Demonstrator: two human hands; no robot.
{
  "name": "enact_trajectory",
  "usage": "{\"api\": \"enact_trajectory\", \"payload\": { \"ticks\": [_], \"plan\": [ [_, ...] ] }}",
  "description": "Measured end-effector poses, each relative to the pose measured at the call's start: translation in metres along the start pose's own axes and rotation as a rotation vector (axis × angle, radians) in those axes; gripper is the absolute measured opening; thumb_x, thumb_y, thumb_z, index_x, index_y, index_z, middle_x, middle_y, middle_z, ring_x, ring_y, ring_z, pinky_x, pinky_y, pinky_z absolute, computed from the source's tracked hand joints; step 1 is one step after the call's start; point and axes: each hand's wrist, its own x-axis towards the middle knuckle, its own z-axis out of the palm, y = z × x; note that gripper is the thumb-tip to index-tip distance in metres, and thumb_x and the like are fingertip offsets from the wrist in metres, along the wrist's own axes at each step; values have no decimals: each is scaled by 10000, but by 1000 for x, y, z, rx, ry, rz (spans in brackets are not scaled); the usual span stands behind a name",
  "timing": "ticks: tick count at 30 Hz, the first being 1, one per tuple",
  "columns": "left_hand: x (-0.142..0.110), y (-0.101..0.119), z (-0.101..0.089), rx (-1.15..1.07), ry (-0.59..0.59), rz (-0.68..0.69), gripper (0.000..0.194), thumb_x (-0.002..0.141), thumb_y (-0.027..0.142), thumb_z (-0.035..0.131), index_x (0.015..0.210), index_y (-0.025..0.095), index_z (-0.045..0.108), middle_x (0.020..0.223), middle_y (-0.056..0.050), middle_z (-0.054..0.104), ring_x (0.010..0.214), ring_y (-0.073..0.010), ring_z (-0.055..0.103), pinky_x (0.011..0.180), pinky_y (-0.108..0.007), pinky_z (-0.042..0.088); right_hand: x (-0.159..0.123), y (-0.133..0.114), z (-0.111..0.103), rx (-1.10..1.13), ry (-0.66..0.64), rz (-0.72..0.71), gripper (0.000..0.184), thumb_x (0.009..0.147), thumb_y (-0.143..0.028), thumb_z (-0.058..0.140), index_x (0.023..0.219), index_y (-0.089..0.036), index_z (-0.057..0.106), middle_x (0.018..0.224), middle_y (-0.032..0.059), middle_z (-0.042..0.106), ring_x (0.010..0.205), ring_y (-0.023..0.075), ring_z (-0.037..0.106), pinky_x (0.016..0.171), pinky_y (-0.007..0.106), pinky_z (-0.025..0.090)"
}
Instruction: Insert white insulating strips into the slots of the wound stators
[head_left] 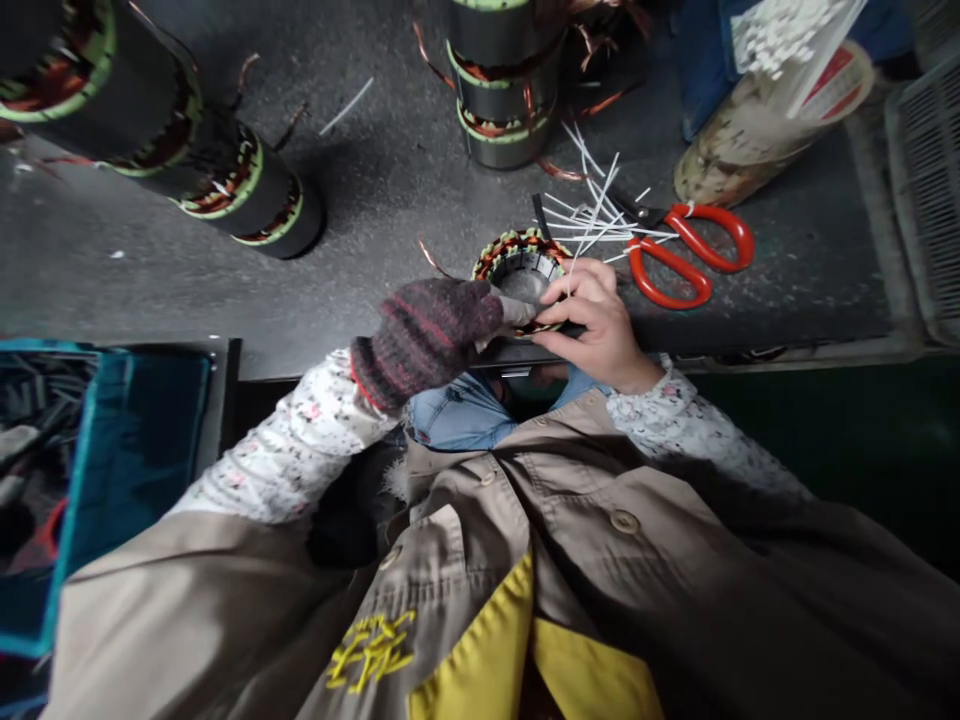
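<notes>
1. Stator ring on the near edge of the grey desk, bore facing up, its rim wound in copper with pale green insulation and a stray copper end at the left
2. Left hand, in a dark knitted glove with pale fingertips bare of the knit, pinches the ring's near-left wall with curled fingers
3. Right hand, ungloved, has thumb and fingers drawn together on the near-right wall; I cannot tell whether it also grips the thin white strip rising beside its fingers
4. White strips lie fanned just beyond the right hand, crossing the blades of red-handled scissors
5. Two stacks of wound cores stand farther back: the centre stack and the left stack, with copper ends sticking out
6. Stained cylindrical tub at far right, small white pieces heaped at its top by clear plastic; blue bin behind it
7. Grey slotted basket at the right edge, contents unclear
8. Teal crate at lower left, holding grey lengths and something red
</notes>
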Motion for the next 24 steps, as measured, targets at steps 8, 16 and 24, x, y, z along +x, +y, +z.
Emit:
{"api": "enact_trajectory", "payload": {
  "ticks": [8, 16, 24],
  "plan": [
    [19, -15, -7, -36, -7, 290, 340, 1060, 342, 387, 1053, 254, 715, 1051, -52, 763, 1008, -250, 711, 1036, -532, 563, 1, -13, -21, -6, 259, -23, 117, 876, -291, 726, 772, -275, 676, 942, 38, 678, 1027, 272, 636, 957, 504, 503],
    [13, -27, 33, -191, 208, 385, 269, 1029, 476, 503, 1061, 263, 664, 1192, -43, 776, 1173, -224, 713, 1180, -533, 513, 71, 95, -119, -140, 803, 318, 327, 765, 23, 788, 789, -213, 562, 883, 11, 588, 741, 110, 484, 816, 297, 434],
    [7, 8, 60, 63, 451, 82, 173, 968, 382, 639, 1062, 251, 702, 1000, -20, 793, 937, -226, 752, 1223, -625, 443, 76, 92, -138, -222, 708, 268, 258, 768, -2, 781, 691, -198, 633, 785, -12, 622, 588, 74, 439, 647, 272, 386]
  ]
}}
